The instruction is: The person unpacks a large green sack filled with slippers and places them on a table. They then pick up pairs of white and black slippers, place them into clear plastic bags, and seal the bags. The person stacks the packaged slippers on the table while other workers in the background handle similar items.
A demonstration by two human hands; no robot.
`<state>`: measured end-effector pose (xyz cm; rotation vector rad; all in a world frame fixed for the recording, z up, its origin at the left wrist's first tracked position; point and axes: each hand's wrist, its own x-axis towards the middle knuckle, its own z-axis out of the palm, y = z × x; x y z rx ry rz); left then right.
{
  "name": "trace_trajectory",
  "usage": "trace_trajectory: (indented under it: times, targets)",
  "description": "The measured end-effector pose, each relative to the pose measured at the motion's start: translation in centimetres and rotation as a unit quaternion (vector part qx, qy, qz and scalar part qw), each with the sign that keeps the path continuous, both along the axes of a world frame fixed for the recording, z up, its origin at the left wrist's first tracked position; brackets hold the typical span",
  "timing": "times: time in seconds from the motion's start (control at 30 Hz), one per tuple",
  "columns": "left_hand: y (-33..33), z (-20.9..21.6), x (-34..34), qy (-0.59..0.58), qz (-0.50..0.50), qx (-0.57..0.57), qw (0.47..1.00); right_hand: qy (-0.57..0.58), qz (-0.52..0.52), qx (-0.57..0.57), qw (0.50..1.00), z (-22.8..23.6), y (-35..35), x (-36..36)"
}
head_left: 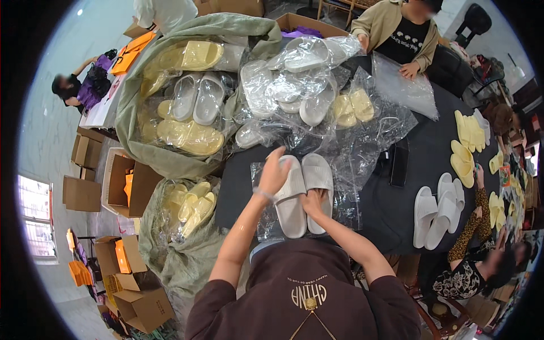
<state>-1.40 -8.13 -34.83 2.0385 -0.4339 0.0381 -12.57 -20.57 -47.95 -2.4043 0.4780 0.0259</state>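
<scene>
In the head view, which is the only one, a pair of pale slippers lies side by side on a clear plastic bag (265, 222), directly in front of the person, on the black tabletop (233, 190). Their long axis runs away from the body: the heels are near the person, the straps and toes are farther, and the left slipper (293, 216) leans a little, its toe turned toward the left. The left hand (273, 177) is the nearer one to this slipper; it is at the outer side of the strap, with the fingers loosely open and the thumb apart, but whether they touch I cannot tell. The right hand (313, 201) reaches over the inner edge of the right slipper (318, 175), and its fingers go into the foot opening toward the strap, so the toe lies ahead of them. The fingertips are hidden there, therefore I cannot say if they grip. Beyond the toes, near to them, begins the heap of bagged slippers (314, 54).
</scene>
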Motion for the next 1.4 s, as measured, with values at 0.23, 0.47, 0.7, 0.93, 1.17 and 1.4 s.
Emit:
trace_trajectory:
  times: [0.23,0.47,0.7,0.93,1.17,1.4]
  targets:
    - [-13.6,-1.5,7.1,-0.008,-0.073,0.112,0.991,0.029,0.013,0.007,0.999,2.0,0.9,0.5]
    - [-14.8,4.3,10.7,0.042,-0.126,0.034,0.991,-0.165,0.085,0.188,0.964,6.6,-2.0,-1.5]
    - [-1.4,15.4,9.2,0.047,0.024,-0.374,0.926,-0.332,0.145,0.207,0.909,12.5,-6.9,-5.2]
    - [5.6,6.3,-8.4,0.331,0.129,-0.558,0.750,-0.386,-0.053,0.275,0.879,19.9,-13.3,-5.5]
    - [-0.1,0.8,-18.5,0.669,0.175,-0.436,0.576,-0.336,-0.136,0.502,0.785,23.5,-16.5,-4.9]
    - [-2.3,1.0,-17.3,0.836,0.064,-0.370,0.400,-0.232,-0.163,0.643,0.712,23.0,-15.6,-3.0]
